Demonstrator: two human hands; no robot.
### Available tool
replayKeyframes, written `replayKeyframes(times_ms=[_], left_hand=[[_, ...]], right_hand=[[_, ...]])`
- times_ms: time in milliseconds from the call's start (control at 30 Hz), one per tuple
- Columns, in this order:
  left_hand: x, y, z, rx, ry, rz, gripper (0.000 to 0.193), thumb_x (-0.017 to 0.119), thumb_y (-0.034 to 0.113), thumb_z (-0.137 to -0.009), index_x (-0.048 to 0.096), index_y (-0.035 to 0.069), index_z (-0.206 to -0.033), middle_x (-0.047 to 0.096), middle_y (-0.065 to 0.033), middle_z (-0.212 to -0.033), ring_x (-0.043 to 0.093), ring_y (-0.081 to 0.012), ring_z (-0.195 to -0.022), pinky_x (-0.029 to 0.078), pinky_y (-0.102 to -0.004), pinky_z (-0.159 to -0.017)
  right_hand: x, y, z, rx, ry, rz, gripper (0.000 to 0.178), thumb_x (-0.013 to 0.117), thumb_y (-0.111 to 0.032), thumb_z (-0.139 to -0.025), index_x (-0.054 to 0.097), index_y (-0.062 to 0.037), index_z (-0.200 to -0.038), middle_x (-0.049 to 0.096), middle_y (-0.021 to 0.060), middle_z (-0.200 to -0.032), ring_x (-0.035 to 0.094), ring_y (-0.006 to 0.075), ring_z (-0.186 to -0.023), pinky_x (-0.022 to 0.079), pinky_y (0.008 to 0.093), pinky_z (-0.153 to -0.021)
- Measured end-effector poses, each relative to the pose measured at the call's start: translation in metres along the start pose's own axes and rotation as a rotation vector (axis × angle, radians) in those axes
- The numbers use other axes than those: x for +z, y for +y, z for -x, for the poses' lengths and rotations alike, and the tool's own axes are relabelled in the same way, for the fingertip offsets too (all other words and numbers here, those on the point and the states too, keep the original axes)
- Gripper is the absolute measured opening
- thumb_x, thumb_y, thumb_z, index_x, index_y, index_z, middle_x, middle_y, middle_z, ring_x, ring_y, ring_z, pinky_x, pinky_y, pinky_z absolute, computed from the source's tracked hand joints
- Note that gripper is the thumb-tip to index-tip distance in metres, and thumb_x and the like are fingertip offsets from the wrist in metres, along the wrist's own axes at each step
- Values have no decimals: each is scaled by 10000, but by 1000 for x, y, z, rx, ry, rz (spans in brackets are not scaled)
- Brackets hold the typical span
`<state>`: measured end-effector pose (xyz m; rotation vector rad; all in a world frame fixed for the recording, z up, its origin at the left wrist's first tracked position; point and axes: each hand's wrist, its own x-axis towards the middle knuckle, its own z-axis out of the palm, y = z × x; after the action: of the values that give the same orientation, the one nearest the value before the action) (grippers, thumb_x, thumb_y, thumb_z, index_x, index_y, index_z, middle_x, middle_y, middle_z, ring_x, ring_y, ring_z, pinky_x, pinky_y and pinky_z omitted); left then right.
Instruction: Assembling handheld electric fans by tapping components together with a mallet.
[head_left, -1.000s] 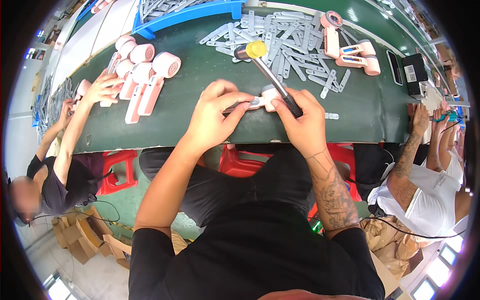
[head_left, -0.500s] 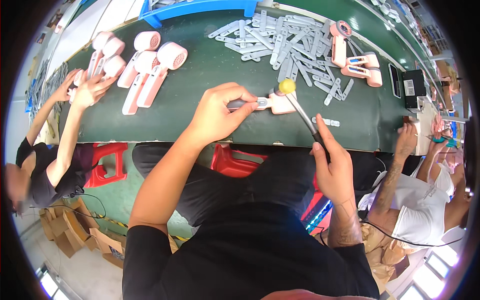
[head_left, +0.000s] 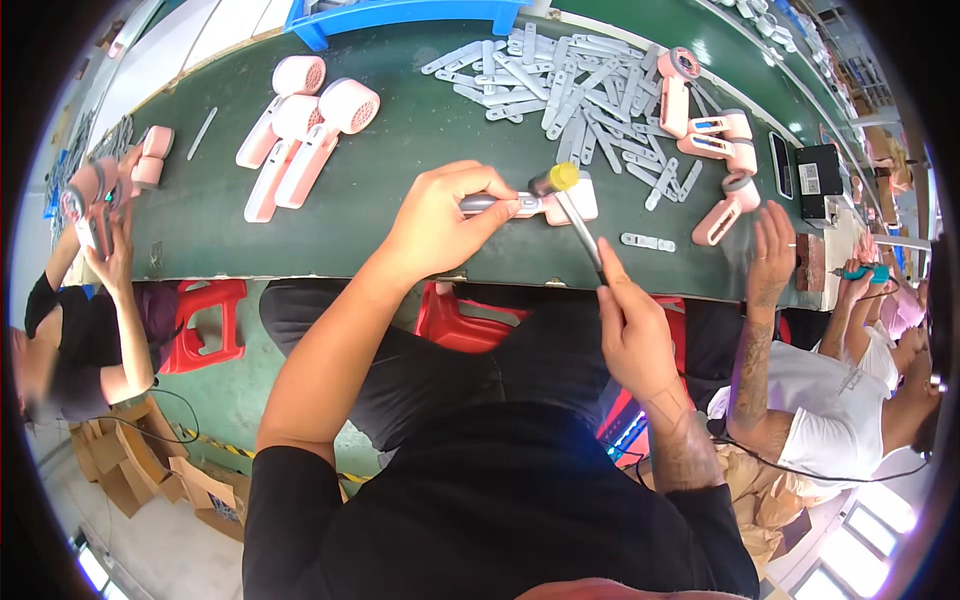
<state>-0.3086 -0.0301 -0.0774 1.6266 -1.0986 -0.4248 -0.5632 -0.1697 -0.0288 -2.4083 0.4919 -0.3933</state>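
A pink handheld fan [head_left: 583, 203] lies across the green table in front of me, its round head to the right. My left hand [head_left: 437, 222] is closed round its handle, with the thumb by the grey cover strip [head_left: 526, 203]. In my right hand [head_left: 638, 335] is the dark grip of a small mallet [head_left: 564, 178] with a yellow face. The mallet head hovers over or rests on the fan where handle meets head; contact cannot be made out. One loose grey cover strip [head_left: 648, 242] lies to the right of the fan.
Grey cover strips [head_left: 575, 90] are heaped at the back. Several pink fans [head_left: 305, 165] lie to the left, others [head_left: 728, 205] to the right. Beyond are a blue rack [head_left: 410, 20], a phone [head_left: 781, 163] and a black box [head_left: 822, 172]. Co-workers' hands [head_left: 770, 255] work at both sides.
My right hand and the mallet have shifted slightly left; my left hand stays on the fan. At left, a co-worker has lifted a fan. Another fan now lies at right beside a co-worker's hand.
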Motion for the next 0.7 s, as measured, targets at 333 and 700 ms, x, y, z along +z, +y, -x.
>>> replayKeyframes(times_ms=[333, 700], left_hand=[[-32, -20, 20, 46, 76, -218, 337, 1001, 196, -748, 799, 66, -985, 802, -57, -988, 723, -279, -981, 535, -427, -932], [-31, -28, 28, 43, 89, -256, 457, 988, 330, -773, 758, 118, -1107, 790, -22, -972, 717, -240, -1020, 483, -433, -991]], right_hand=[[4, -25, -7, -16, -154, 164, 581, 680, 15, -1017, 614, -103, -1582, 631, 164, -848, 651, 362, -734, 548, 465, -692], [4, -48, -24, -114, -81, 88, 592, 669, -72, -1050, 584, -210, -1619, 614, 158, -810, 659, 388, -690, 538, 499, -629]])
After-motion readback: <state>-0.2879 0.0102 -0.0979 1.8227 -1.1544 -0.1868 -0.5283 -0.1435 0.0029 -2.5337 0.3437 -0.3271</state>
